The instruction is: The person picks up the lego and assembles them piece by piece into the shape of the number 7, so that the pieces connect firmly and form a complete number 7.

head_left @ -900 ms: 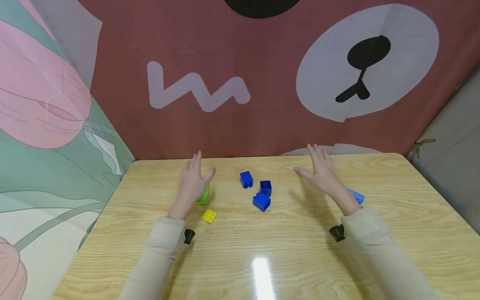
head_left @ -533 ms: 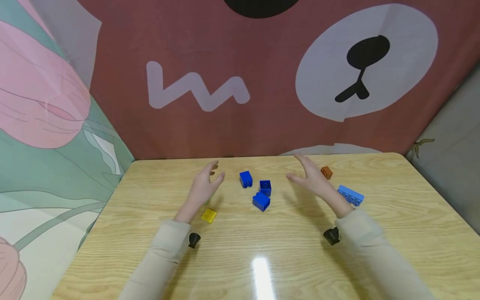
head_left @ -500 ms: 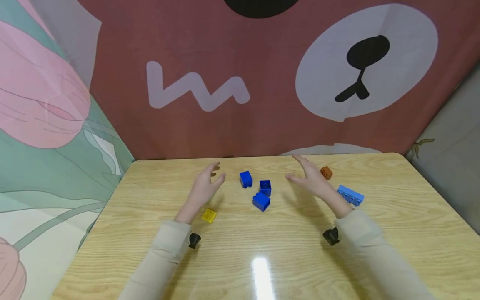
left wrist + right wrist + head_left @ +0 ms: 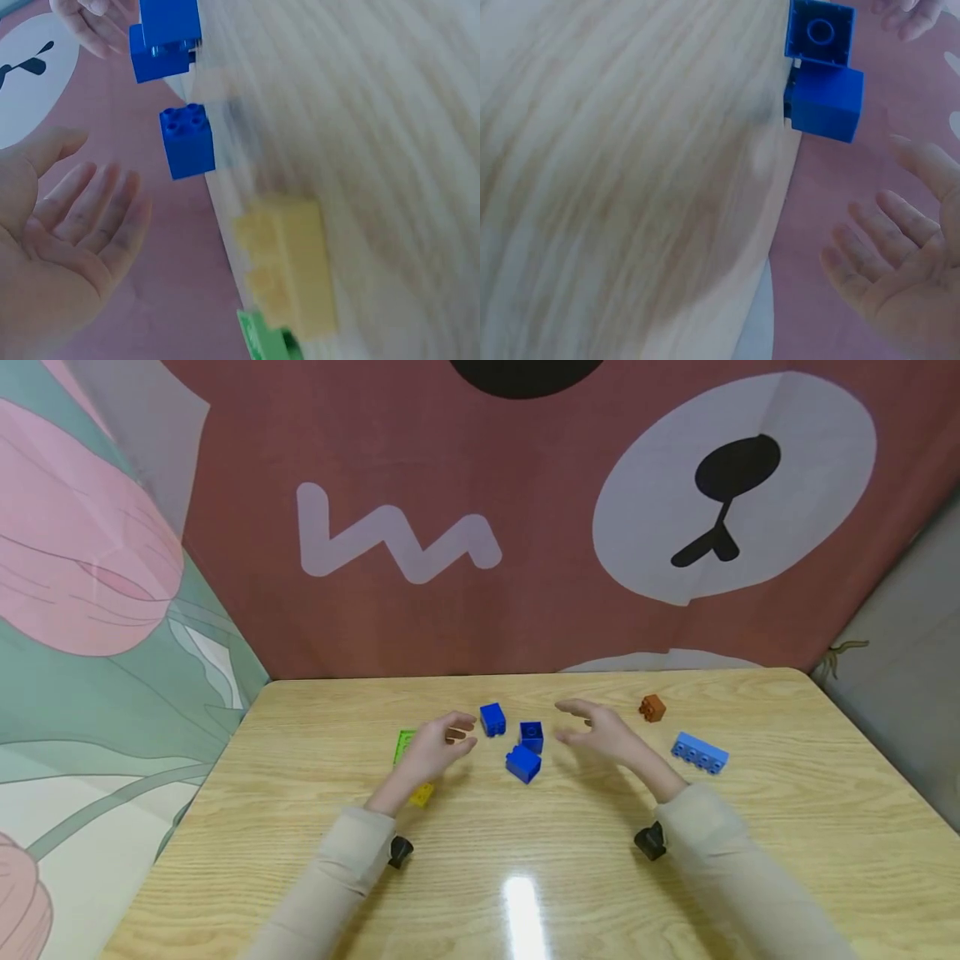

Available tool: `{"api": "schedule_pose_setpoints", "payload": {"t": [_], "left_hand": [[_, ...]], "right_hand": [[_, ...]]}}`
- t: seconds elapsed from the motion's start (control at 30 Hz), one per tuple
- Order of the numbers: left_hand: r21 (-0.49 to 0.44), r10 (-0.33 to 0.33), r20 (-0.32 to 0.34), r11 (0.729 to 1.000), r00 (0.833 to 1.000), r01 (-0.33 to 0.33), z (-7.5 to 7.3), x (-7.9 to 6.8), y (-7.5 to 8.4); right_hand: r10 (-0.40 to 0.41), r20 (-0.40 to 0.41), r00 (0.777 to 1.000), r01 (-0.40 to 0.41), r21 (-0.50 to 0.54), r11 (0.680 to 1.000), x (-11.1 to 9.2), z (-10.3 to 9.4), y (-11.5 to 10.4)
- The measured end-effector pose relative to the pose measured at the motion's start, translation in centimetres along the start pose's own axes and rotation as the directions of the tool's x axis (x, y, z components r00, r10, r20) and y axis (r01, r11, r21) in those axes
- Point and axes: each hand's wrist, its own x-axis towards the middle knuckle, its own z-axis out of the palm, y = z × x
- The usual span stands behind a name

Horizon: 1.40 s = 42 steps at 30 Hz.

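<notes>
Three dark blue building bricks lie between my hands. The far blue brick (image 4: 492, 719) is nearest my left hand (image 4: 435, 747), whose fingers are relaxed and hold nothing. A second blue brick (image 4: 531, 737) shows its hollow underside, and a third blue brick (image 4: 523, 763) lies on its side against it. My right hand (image 4: 604, 737) hovers to their right with loosely bent fingers and nothing in them. In the left wrist view the far blue brick (image 4: 187, 141) stands apart from my left fingers. The right wrist view shows the third brick (image 4: 826, 103) clear of my right hand.
Partly behind my left hand lie a green brick (image 4: 403, 743) and a yellow brick (image 4: 422, 794). To the right are an orange-brown brick (image 4: 652, 708) and a long light blue brick (image 4: 701, 752). A printed cloth (image 4: 390, 627) hangs behind the wooden table (image 4: 585, 877).
Both hands have moved inward toward the dark blue bricks, and their fingers bend more. The green brick has come back into sight behind my left hand. No brick has visibly moved.
</notes>
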Motion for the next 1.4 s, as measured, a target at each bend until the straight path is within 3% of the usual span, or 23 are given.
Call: {"api": "schedule_pose_setpoints", "payload": {"t": [0.2,0.63,1.03,1.4], "left_hand": [[-0.047,-0.042,0.062,0.998,0.997,0.045,0.9,0.2,0.0],[-0.146,-0.073,0.180,0.984,0.981,0.100,2.8,1.0,-0.1],[-0.094,-0.098,0.242,0.988,0.965,0.124,4.1,1.9,0.6],[-0.067,-0.097,0.276,0.991,0.956,0.120,4.8,2.3,0.6]], "right_hand": [[-0.010,0.026,1.000,0.009,0.046,0.999,0.5,0.9,0.1],[0.049,0.057,0.997,-0.054,0.102,0.993,1.5,2.3,-0.2],[0.082,0.048,0.995,-0.086,0.091,0.992,1.8,2.7,-0.5],[0.086,0.053,0.995,-0.092,0.130,0.987,1.1,1.5,0.3]]}}
